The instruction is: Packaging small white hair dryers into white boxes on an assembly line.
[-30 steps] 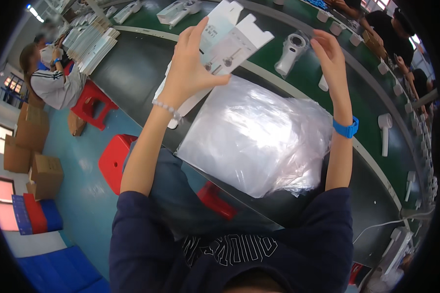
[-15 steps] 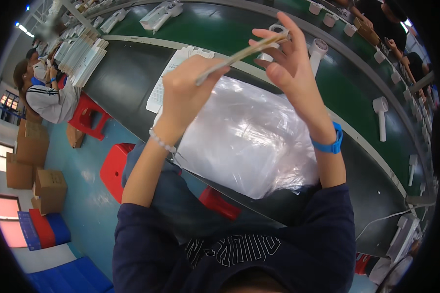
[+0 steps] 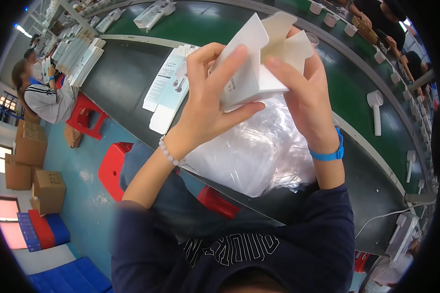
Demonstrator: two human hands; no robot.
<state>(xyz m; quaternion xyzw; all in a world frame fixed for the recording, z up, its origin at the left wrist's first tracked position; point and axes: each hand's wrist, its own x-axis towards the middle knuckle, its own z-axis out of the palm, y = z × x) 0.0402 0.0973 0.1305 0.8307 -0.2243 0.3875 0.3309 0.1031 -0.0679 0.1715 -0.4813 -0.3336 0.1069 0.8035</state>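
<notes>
Up at the frame's upper centre, the white carton (image 3: 249, 73) sits between two half-curled hands; the left hand (image 3: 200, 100) grips its left wall, the right hand (image 3: 308, 100) its right, thumb nearest the flapped mouth; its long axis looks too foreshortened to tell.

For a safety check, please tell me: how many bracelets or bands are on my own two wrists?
2: a pale beaded bracelet by the left hand and a blue band by the right hand. None seems hidden.
</notes>
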